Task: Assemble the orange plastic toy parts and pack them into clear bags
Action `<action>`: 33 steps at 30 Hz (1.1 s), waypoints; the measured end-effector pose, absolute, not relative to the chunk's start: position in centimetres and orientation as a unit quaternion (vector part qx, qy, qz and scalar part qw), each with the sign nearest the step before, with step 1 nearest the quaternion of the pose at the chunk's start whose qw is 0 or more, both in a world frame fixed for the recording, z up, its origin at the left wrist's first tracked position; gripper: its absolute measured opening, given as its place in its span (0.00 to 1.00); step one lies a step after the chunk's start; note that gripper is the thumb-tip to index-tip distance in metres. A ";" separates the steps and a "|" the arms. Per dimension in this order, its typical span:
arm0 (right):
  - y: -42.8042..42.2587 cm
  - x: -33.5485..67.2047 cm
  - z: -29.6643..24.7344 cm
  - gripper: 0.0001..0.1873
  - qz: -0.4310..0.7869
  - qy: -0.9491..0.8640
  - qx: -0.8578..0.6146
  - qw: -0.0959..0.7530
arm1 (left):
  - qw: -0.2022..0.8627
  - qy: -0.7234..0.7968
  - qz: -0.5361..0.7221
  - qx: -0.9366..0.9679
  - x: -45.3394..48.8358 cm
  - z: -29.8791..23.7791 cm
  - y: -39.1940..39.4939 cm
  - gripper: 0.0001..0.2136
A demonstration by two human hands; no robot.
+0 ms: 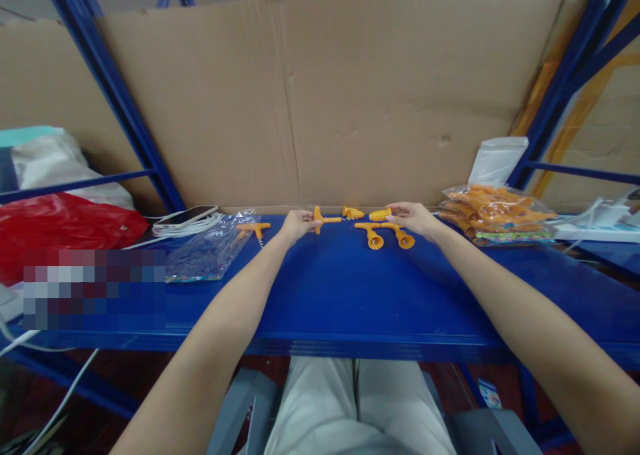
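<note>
A: What has the left hand (297,225) got?

B: Its fingers are curled round an orange T-handled screw (326,220), at the far side of the blue shelf (340,295).

A: And the right hand (415,219)?

B: It seems to pinch an orange cap (381,214) in its fingertips, though the view is small. A second cap (353,212) lies between the hands, and two round-ended orange pieces (374,237) lie just nearer. A bag of orange parts (493,216) sits to the right.
</note>
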State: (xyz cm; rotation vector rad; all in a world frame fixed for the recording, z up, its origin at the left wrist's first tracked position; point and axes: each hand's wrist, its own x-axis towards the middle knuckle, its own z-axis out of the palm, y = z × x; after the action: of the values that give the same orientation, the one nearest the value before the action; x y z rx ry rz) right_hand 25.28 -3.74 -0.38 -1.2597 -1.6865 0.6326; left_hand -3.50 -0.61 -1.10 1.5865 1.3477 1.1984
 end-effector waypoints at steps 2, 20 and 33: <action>-4.0 25.3 -0.2 0.19 0.281 -0.669 -0.513 0.459 | 0.384 0.505 0.468 0.615 -3.4 -0.9 -1.0 0.05; -4.7 24.4 0.1 0.18 0.348 -0.651 -0.479 0.475 | 0.426 0.484 0.461 0.609 -2.6 -0.5 -1.6 0.06; -4.9 23.1 -0.3 0.17 0.380 -0.675 -0.426 0.468 | 0.438 0.449 0.444 0.640 -1.3 -0.6 -2.0 0.10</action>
State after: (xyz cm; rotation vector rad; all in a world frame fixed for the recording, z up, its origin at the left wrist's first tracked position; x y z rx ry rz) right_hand 23.13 -4.87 -0.32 -1.0452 -1.6559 0.9317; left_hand -1.33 -1.99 -0.56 1.5909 1.1176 1.1039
